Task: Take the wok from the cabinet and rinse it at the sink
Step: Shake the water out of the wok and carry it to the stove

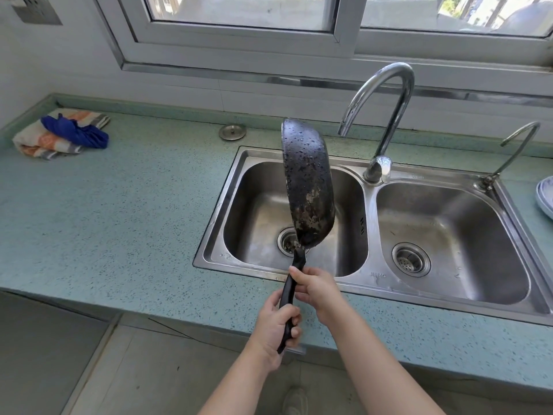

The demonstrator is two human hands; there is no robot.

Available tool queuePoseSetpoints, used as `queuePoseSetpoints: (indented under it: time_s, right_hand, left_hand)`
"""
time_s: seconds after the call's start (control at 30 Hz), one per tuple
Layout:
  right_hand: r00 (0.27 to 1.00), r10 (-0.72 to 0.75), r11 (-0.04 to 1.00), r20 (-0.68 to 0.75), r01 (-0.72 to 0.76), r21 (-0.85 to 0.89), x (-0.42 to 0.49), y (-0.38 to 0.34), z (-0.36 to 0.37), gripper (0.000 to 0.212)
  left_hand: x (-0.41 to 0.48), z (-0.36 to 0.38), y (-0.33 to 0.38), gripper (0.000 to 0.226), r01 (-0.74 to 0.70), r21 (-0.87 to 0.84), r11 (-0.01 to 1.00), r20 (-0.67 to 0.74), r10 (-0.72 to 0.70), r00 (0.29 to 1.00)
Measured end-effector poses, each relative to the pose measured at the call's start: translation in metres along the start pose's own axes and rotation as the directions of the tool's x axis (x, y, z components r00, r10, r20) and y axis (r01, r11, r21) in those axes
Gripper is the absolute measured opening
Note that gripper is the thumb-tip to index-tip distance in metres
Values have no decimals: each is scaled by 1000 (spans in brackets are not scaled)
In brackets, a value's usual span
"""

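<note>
Over the left basin of the sink point(257, 211), I am holding the wok point(308, 187) up on its edge. Its dark, scorched underside is bulging toward the faucet point(386, 94) and is beaded with water drops. My left hand point(276, 327) is gripping the end of the handle point(298, 260), and my right hand point(317, 290) is curling round it higher up. No water is visibly running. As I judge it, wet fingers could be slipping on the handle and dropping the wok into the basin, or a careless swing could be knocking it against the faucet.
</note>
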State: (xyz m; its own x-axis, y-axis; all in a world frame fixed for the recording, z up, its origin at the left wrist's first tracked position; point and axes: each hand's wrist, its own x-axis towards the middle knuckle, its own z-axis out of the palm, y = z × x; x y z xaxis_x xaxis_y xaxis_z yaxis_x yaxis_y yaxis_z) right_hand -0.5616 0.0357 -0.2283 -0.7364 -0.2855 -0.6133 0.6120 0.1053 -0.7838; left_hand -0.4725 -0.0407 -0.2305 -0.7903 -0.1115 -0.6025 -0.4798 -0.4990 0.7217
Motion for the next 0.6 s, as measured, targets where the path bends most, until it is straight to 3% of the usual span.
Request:
queuePoseSetpoints:
  time_s: [0.27,0.6]
  right_hand:
    - [998,50,993,22,-52,104,-5,0,-1,9]
    - [1000,24,991,14,-26,135,-10,-2,-1,18]
  left_hand:
    - [0,1,3,43,-22,133,991,-45,28,999]
    - [-1,3,7,45,-4,138,990,-24,7,1000]
